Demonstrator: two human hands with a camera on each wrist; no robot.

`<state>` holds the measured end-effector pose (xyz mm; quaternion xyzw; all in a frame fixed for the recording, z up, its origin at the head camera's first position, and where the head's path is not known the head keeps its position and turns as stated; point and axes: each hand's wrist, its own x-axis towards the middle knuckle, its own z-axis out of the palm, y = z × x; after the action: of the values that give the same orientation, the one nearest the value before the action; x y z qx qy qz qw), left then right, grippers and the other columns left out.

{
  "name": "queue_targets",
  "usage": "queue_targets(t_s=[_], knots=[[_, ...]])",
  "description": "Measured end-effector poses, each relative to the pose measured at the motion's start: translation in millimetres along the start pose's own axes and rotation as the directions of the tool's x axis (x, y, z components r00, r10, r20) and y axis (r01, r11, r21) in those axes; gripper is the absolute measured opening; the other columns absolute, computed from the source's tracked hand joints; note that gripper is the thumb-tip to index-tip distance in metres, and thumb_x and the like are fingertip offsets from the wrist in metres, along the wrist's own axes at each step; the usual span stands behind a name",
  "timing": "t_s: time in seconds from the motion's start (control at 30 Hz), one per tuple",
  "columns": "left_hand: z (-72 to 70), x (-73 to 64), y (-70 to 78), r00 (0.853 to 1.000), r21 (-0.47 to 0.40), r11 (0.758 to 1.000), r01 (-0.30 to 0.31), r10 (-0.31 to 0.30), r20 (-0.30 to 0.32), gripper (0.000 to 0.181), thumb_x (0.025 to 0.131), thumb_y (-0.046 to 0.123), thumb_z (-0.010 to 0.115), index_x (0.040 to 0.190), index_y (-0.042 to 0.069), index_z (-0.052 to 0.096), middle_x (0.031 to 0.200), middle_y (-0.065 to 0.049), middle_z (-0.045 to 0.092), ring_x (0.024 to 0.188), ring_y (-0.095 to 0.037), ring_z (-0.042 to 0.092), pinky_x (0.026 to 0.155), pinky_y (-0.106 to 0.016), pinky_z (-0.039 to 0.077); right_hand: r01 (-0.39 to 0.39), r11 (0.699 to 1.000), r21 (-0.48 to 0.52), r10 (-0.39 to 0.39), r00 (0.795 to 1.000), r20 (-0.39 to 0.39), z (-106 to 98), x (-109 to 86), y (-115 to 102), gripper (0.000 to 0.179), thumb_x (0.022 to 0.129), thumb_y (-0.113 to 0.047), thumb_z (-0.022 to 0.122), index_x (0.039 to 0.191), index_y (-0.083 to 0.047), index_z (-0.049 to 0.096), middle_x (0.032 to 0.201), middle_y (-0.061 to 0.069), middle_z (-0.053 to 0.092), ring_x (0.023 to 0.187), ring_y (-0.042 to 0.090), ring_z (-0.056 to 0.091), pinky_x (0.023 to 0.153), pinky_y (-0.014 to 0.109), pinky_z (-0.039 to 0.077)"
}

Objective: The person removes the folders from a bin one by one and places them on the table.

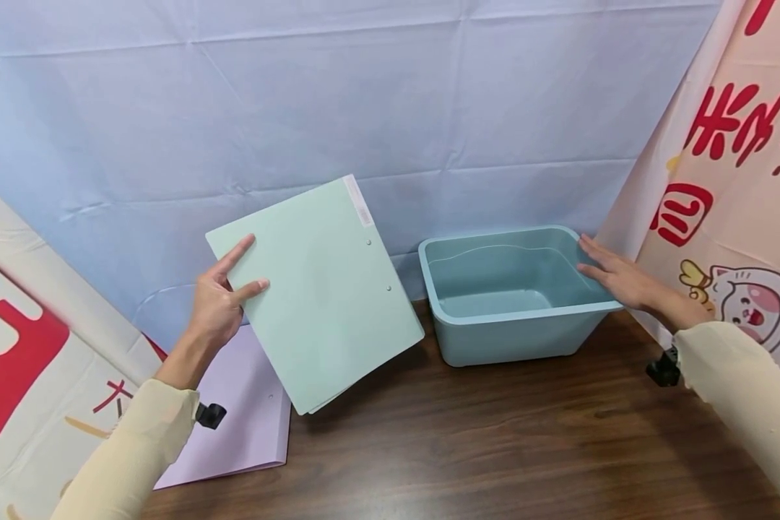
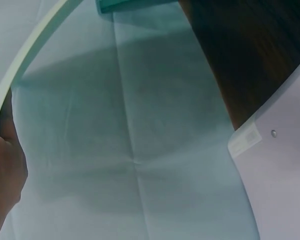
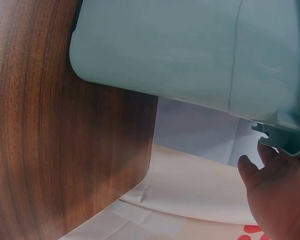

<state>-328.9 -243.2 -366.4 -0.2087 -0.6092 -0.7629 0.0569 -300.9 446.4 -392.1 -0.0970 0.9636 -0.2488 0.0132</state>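
Note:
A mint-green file folder (image 1: pixel 325 289) is held up at a tilt over the table, its left edge gripped by my left hand (image 1: pixel 217 300). Thumb and index finger lie across its near face, while the other fingers are hidden behind it; the left wrist view shows the folder's thin edge (image 2: pixel 27 52) in the hand. My right hand (image 1: pixel 620 278) holds the right rim of a blue-green plastic bin (image 1: pixel 500 339). Two of its fingers (image 3: pixel 248 170) curl beneath the rim on the outside, seen in the right wrist view. The bin stands upright with nothing visible inside.
A lilac folder (image 1: pixel 247 426) lies on the dark wooden table (image 1: pixel 481 440) at the left, partly under my left forearm. Behind the table hangs a pale blue cloth (image 1: pixel 325 94). Printed banners (image 1: pixel 741 238) close off both sides.

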Motion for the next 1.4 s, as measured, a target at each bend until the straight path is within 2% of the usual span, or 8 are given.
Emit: queue_targets(t_s=[0.13,0.4,0.57,0.73,1.0,1.27,1.4], knots=[[1.0,-0.1,-6.9,0.999,0.021,0.999,0.029,-0.030,0.028,0.083,0.087,-0.020,0.074,0.160,0.013,0.049,0.149,-0.006,0.057,0.122,-0.015,0.066,0.088,-0.032,0.062,0.004,1.000,0.001,-0.004,1.000,-0.008,0.7,-0.2,1.5,0.073,0.116,-0.040,0.038,0.170,-0.011,-0.002,0.176,0.017,-0.011,0.159,0.051,-0.005,0.118,0.081,0.001],[3.7,-0.2,-22.2,0.993,0.084,0.994,0.076,-0.082,0.080,0.084,0.089,-0.020,0.071,0.162,0.012,0.046,0.163,-0.008,0.044,0.127,-0.013,0.060,0.093,-0.027,0.060,0.011,1.000,0.008,-0.011,1.000,-0.009,0.4,-0.2,1.0,0.072,0.116,-0.038,0.039,0.170,-0.010,-0.001,0.176,0.017,-0.011,0.160,0.050,-0.006,0.119,0.080,0.000],[6.7,-1.6,-30.4,0.989,0.119,0.986,0.114,-0.123,0.078,0.083,0.089,-0.017,0.074,0.161,0.014,0.047,0.163,-0.008,0.044,0.127,-0.011,0.060,0.094,-0.026,0.059,0.013,1.000,0.008,-0.013,1.000,-0.008,0.5,-0.2,0.9,0.073,0.116,-0.038,0.039,0.170,-0.010,0.000,0.176,0.018,-0.010,0.159,0.052,-0.005,0.118,0.081,0.001],[8.5,-1.4,-37.9,0.986,0.110,0.986,0.129,-0.140,0.092,0.083,0.089,-0.019,0.073,0.161,0.011,0.046,0.161,-0.008,0.047,0.125,-0.011,0.062,0.095,-0.026,0.059,0.016,1.000,0.009,-0.016,1.000,-0.009,1.0,-0.7,0.3,0.073,0.116,-0.038,0.039,0.169,-0.009,0.000,0.176,0.019,-0.009,0.159,0.051,-0.004,0.119,0.080,0.001],[12.8,-1.1,-45.4,0.976,0.165,0.972,0.166,-0.185,0.111,0.084,0.088,-0.017,0.074,0.162,0.010,0.045,0.170,-0.010,0.037,0.130,-0.011,0.057,0.102,-0.022,0.054,0.016,1.000,0.016,-0.015,1.000,-0.014,-0.4,-1.3,-3.2,0.073,0.116,-0.039,0.039,0.169,-0.008,0.000,0.176,0.019,-0.009,0.159,0.052,-0.004,0.119,0.080,0.002],[11.9,1.6,-56.6,0.967,0.246,0.949,0.196,-0.229,0.113,0.082,0.091,-0.015,0.072,0.162,0.018,0.047,0.170,-0.007,0.038,0.138,-0.016,0.053,0.102,-0.021,0.053,0.030,1.000,0.008,-0.030,0.999,-0.024,-0.8,-1.7,-3.7,0.072,0.116,-0.037,0.040,0.169,-0.006,0.002,0.176,0.021,-0.007,0.159,0.051,-0.003,0.121,0.077,0.003],[11.5,3.8,-65.5,0.959,0.253,0.939,0.232,-0.264,0.102,0.082,0.091,-0.015,0.072,0.161,0.019,0.048,0.170,-0.006,0.037,0.143,-0.023,0.048,0.100,-0.021,0.054,0.025,0.999,0.026,-0.024,1.000,-0.016,-0.6,-2.6,-4.8,0.073,0.116,-0.037,0.040,0.169,-0.007,0.001,0.176,0.021,-0.008,0.160,0.050,-0.005,0.121,0.077,0.001]])
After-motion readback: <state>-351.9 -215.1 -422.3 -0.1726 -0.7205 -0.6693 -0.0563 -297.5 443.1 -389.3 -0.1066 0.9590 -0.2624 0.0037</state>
